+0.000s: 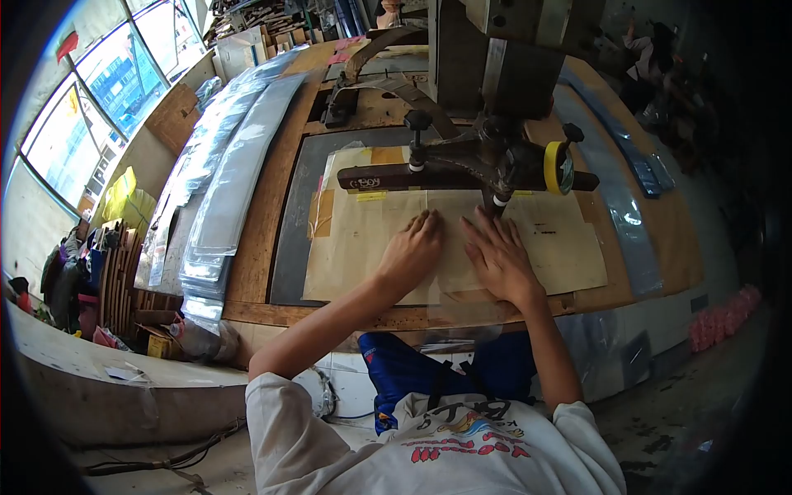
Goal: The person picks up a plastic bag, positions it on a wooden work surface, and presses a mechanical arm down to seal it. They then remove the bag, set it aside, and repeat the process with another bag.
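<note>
A tan sheet (363, 235) with taped edges lies on the dark plate of the wooden table. My left hand (412, 254) rests palm down on it, fingers forward and close together, slightly bent. Beside it my right hand (502, 257) lies flat with its fingers spread, the fingertips below the press head. A clear plastic piece (460, 290) lies between and below my hands, reaching over the table's front edge. Just beyond my fingers runs a dark metal bar (384, 179), fixed under the press head (487, 148) with black knobs. What lies under my palms is hidden.
Stacks of clear plastic sheets (239, 181) cover the table's left side. More plastic strips (619, 206) lie along the right. A roll of yellow tape (558, 168) hangs on the press. Pink bundled material (726, 318) is at far right; another person (656, 54) sits behind.
</note>
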